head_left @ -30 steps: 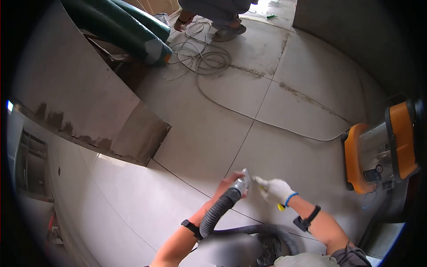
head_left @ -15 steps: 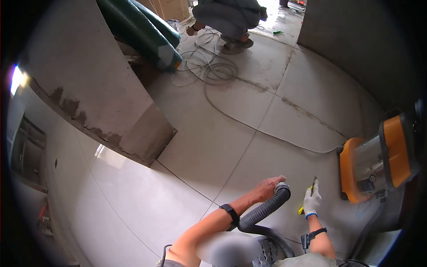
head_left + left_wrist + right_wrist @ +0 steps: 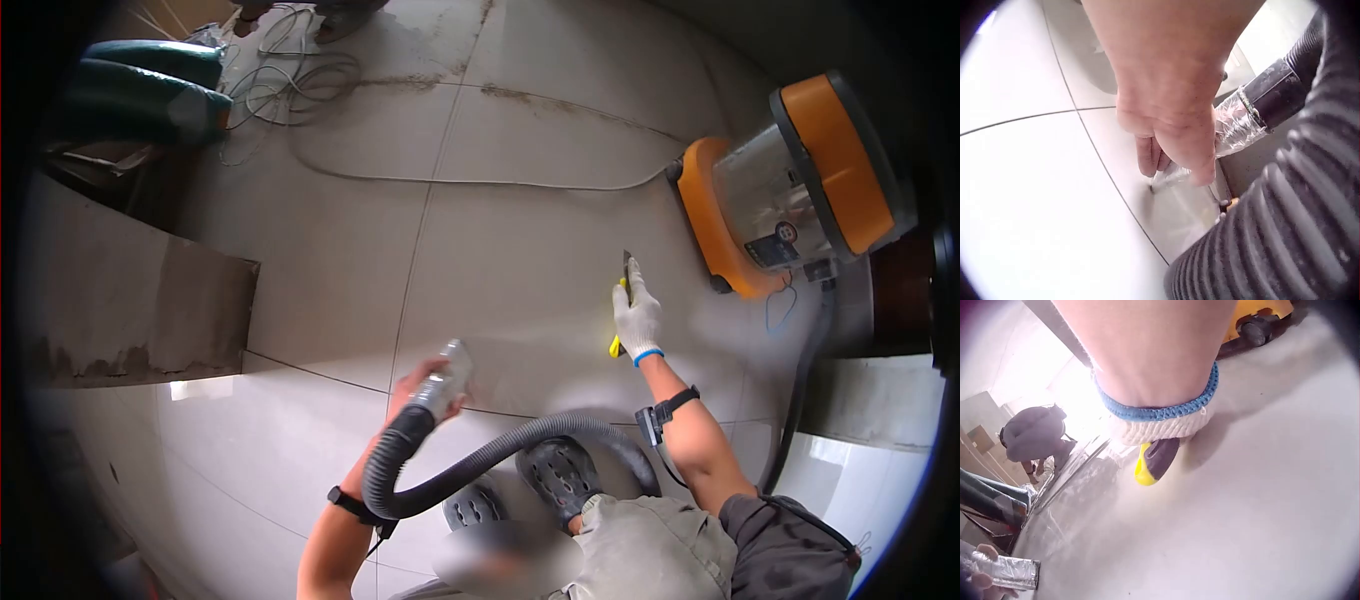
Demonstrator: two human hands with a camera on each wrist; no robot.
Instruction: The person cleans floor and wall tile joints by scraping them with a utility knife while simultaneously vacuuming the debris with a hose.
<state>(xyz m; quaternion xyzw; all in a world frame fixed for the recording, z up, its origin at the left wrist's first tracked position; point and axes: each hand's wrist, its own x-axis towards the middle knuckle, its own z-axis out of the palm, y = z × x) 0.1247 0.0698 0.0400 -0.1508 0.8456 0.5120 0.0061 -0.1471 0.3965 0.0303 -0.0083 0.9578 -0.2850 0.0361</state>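
Observation:
In the head view, my left hand (image 3: 406, 382) grips the plastic-wrapped nozzle (image 3: 442, 385) on the end of a ribbed black vacuum hose (image 3: 510, 462). The left wrist view has that hand (image 3: 1169, 128) round the clear wrap, the hose looming large at right. My right hand (image 3: 638, 318), in a white knit glove with a blue cuff, holds a yellow-and-black utility knife (image 3: 615, 347). Its dark blade points away from me, low over the tiles. From the right wrist, only the knife's butt end (image 3: 1156, 462) shows below the cuff; the fingers are hidden.
An orange vacuum cleaner (image 3: 712, 215) with a clear tank stands on the right. Its grey cable (image 3: 520, 184) crosses the floor to loose coils. Green rolls (image 3: 150, 105) and a stained wall end (image 3: 190, 300) are at left. A person (image 3: 1035, 434) crouches farther off.
The hands were close together, then the left swung right with the hose and has now come back left. The right hand, still holding the knife, has reached forward. The head view has turned and tilted down.

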